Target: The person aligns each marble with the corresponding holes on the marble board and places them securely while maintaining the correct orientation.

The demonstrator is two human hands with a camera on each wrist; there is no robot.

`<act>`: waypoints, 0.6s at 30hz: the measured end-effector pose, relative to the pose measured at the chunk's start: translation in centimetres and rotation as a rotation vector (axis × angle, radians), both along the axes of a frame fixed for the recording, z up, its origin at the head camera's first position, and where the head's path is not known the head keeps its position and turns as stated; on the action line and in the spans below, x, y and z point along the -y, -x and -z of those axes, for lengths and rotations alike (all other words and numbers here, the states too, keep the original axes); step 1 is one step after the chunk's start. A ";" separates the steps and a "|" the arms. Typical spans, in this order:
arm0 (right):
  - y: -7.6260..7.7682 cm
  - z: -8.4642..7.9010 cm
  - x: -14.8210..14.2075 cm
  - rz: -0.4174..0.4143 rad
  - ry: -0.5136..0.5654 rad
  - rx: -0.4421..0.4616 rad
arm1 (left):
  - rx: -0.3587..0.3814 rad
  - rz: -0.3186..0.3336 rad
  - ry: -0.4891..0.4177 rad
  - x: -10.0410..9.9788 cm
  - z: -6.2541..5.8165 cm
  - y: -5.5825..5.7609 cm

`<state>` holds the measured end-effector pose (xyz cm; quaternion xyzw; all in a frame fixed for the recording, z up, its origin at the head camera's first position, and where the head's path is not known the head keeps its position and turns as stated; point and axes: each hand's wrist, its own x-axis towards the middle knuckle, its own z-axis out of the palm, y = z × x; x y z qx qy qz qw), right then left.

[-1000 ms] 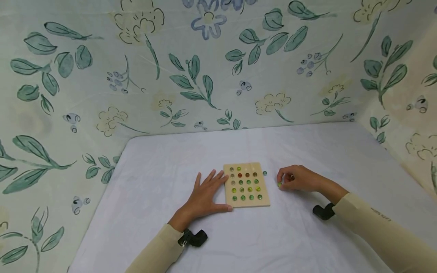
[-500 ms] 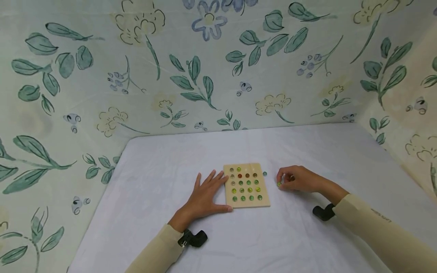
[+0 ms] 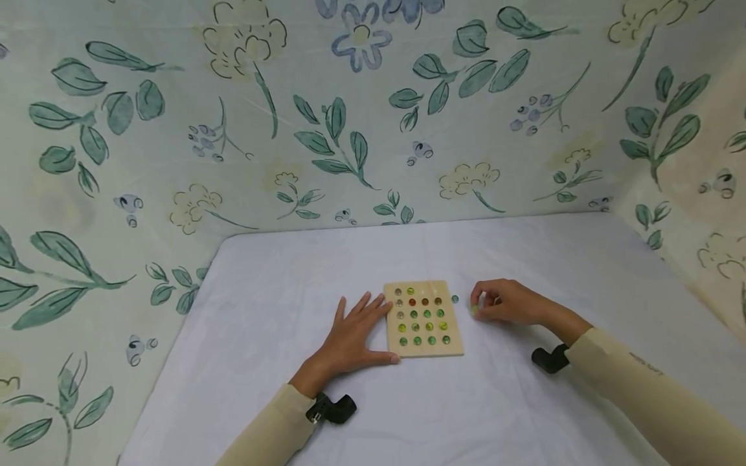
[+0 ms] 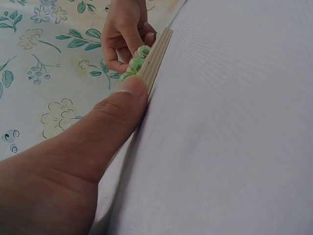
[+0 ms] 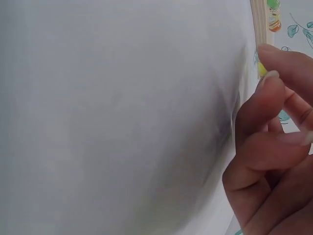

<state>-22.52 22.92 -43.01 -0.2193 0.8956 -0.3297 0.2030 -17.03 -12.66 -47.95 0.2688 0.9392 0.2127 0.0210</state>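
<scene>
A square wooden board [image 3: 428, 289] lies on the white cloth, its hollows filled with rows of glass marbles in green, yellow, red and clear tints. Spread along its left side is my left hand [image 3: 346, 340], fingertips at the left edge and thumb at the near corner. Just right of the board, my right hand [image 3: 509, 303] pinches a yellow-green marble [image 3: 474, 309] between thumb and fingertip. In the right wrist view, a bit of this yellow marble [image 5: 262, 69] shows between the fingertips. A single teal marble [image 3: 455, 299] rests on the cloth beside the board's right edge.
White cloth [image 3: 291, 278] covers the table around the board. Fabric with a leaf and flower print [image 3: 373, 129] hangs behind and at both sides. Black wrist cameras [image 3: 333, 409] sit on both forearms.
The right hand has lifted slightly and shifted a little left toward the board with the marble. The left hand stays in place, and the head view has moved slightly.
</scene>
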 end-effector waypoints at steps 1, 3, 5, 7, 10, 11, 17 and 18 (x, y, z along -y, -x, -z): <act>0.1 0.0 0.0 -0.003 0.006 -0.009 | -0.002 0.000 -0.002 0.0 0.0 0.0; 0.3 0.0 0.1 -0.004 0.016 -0.025 | -0.012 -0.002 0.000 0.0 0.0 0.0; 0.6 0.0 0.3 -0.002 0.023 -0.033 | -0.016 -0.005 0.002 0.0 0.0 0.0; 0.8 0.0 0.6 -0.002 0.031 -0.036 | -0.012 -0.006 0.002 0.0 0.1 0.0; 1.2 0.0 1.1 0.000 0.047 -0.039 | -0.007 -0.004 0.000 0.0 0.1 0.0; 1.3 0.0 1.4 0.002 0.051 -0.036 | -0.007 -0.003 0.000 0.0 0.1 0.0; 1.5 -0.1 2.8 0.026 0.065 -0.029 | -0.012 -0.004 0.009 0.0 0.4 0.1; 1.6 0.0 3.0 0.030 0.069 -0.032 | -0.012 -0.004 0.009 0.0 0.4 0.1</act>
